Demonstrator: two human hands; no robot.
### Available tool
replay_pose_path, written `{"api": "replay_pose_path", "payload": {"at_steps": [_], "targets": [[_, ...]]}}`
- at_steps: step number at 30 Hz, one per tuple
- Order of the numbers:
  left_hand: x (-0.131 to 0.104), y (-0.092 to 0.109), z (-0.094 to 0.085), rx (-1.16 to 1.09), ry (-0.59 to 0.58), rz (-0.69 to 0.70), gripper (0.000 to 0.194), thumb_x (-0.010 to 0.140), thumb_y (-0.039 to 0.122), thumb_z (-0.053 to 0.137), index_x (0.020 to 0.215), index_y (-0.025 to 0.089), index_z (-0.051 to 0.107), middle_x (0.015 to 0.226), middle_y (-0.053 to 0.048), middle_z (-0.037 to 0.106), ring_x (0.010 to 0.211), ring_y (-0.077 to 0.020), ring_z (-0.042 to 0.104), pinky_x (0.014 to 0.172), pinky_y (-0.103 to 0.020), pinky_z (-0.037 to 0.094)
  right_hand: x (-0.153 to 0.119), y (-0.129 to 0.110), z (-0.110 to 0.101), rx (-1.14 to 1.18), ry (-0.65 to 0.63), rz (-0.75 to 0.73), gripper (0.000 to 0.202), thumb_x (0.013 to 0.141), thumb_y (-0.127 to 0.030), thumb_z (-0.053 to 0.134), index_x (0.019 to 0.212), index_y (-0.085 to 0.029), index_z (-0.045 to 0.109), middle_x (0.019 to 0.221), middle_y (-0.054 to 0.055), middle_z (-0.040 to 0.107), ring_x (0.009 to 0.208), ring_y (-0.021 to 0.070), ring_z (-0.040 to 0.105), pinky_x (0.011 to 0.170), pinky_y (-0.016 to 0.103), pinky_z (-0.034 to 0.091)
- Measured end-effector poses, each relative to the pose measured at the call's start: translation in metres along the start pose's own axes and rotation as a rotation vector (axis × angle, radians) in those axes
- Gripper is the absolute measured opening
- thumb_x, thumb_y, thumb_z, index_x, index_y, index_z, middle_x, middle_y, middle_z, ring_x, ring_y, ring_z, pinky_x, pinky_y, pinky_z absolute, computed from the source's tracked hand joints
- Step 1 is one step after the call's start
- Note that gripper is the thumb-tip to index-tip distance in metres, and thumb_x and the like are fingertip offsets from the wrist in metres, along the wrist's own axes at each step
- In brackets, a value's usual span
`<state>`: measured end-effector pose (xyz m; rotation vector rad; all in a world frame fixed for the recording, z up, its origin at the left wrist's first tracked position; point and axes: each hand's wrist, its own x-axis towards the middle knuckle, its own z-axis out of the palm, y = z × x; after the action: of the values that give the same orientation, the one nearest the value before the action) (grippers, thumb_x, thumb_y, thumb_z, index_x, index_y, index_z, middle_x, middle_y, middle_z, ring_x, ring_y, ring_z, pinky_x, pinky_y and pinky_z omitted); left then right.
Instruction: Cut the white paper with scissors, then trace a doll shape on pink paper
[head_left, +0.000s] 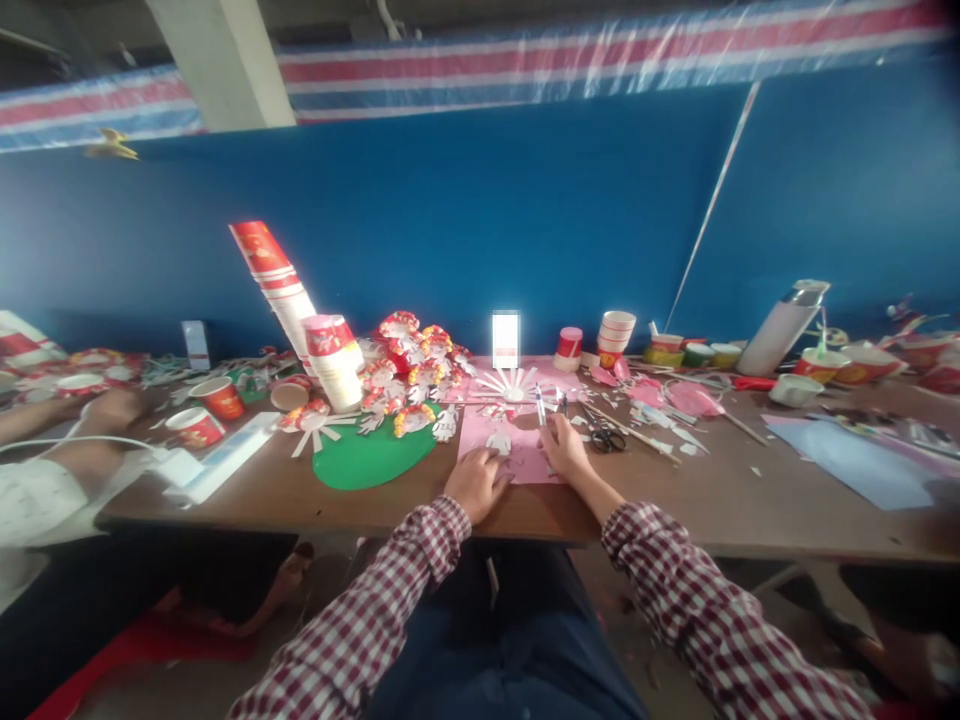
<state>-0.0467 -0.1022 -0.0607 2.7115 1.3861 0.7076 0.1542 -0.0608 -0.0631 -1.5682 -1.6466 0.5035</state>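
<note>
A sheet of pink paper (pixel 476 428) lies on the table before me, a small white paper cutout (pixel 498 438) on its upper part. My left hand (pixel 475 484) rests low on the sheet, fingers stretched out and touching the cutout's lower edge. In my right hand (pixel 562 446) a pen (pixel 540 405) is gripped, pointing up above the fingers; its tip is hidden. Faint dark lines show on the pink paper between the hands. Black-handled scissors (pixel 607 438) lie just right of my right hand. Behind the sheet sits a cup cut into spread white strips (pixel 514 392).
A green paper oval (pixel 375 455) lies at left, beside a heap of red and white cutouts (pixel 416 365). Tall stacked paper cups (pixel 335 365) lean behind it. Pink scraps (pixel 694 398) and sticks cover the right side, near a bottle (pixel 784 325). Another person's arm (pixel 97 440) is far left.
</note>
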Motion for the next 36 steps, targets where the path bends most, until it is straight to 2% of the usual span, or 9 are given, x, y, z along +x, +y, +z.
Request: {"api": "replay_pose_path", "payload": {"at_steps": [6, 12, 17, 23, 33, 36], "targets": [[0.0008, 0.0029, -0.0057, 0.046, 0.021, 0.021, 0.040, 0.088, 0.042, 0.043, 0.113, 0.016, 0.061, 0.108, -0.012, 0.059, 0.108, -0.0265, 0.048, 0.095, -0.043, 0.037, -0.0001, 0.0003, 0.0002, 0.004, 0.011, -0.014, 0.027, 0.086, -0.033, 0.038, 0.106, -0.017, 0.048, 0.069, 0.001, 0.068, 0.064, 0.0167, 0.064, 0.062, 0.025, 0.046], [0.0009, 0.0006, -0.0005, 0.035, -0.001, 0.004, 0.044, 0.089, 0.043, 0.039, 0.115, 0.015, 0.059, 0.110, -0.013, 0.058, 0.107, -0.0256, 0.050, 0.096, -0.042, 0.036, -0.0006, -0.0012, -0.0002, -0.018, 0.034, -0.024, 0.027, 0.085, -0.032, 0.040, 0.105, -0.017, 0.051, 0.070, 0.002, 0.068, 0.065, 0.0174, 0.064, 0.062, 0.025, 0.045], [0.0008, 0.0005, -0.0003, 0.058, -0.014, -0.013, 0.044, 0.089, 0.045, 0.037, 0.114, 0.017, 0.060, 0.120, -0.013, 0.054, 0.112, -0.0261, 0.048, 0.098, -0.041, 0.035, -0.0004, -0.0013, 0.0003, -0.039, 0.058, -0.033, 0.025, 0.084, -0.032, 0.042, 0.101, -0.017, 0.053, 0.067, 0.002, 0.067, 0.064, 0.0181, 0.063, 0.061, 0.025, 0.044], [0.0013, 0.0003, 0.0004, 0.056, -0.018, -0.019, 0.045, 0.089, 0.046, 0.038, 0.116, 0.017, 0.059, 0.116, -0.011, 0.058, 0.111, -0.0250, 0.049, 0.099, -0.040, 0.033, 0.0005, 0.0008, 0.0014, -0.071, 0.083, -0.047, 0.024, 0.082, -0.030, 0.045, 0.099, -0.017, 0.055, 0.069, 0.003, 0.067, 0.069, 0.0191, 0.062, 0.065, 0.026, 0.043], [0.0010, 0.0014, -0.0017, 0.088, -0.024, -0.021, 0.045, 0.088, 0.047, 0.037, 0.115, 0.018, 0.059, 0.123, -0.013, 0.053, 0.112, -0.0271, 0.048, 0.099, -0.043, 0.032, 0.0021, 0.0035, 0.0019, -0.092, 0.078, -0.062, 0.027, 0.082, -0.031, 0.044, 0.101, -0.015, 0.056, 0.070, 0.004, 0.066, 0.066, 0.0185, 0.061, 0.062, 0.026, 0.042], [0.0013, 0.0014, -0.0019, 0.086, -0.025, -0.018, 0.045, 0.088, 0.047, 0.039, 0.116, 0.017, 0.058, 0.120, -0.012, 0.056, 0.111, -0.0262, 0.048, 0.099, -0.042, 0.032, 0.0015, 0.0029, 0.0014, -0.093, 0.079, -0.058, 0.027, 0.082, -0.031, 0.044, 0.101, -0.015, 0.056, 0.070, 0.004, 0.067, 0.066, 0.0182, 0.062, 0.063, 0.025, 0.042]]}}
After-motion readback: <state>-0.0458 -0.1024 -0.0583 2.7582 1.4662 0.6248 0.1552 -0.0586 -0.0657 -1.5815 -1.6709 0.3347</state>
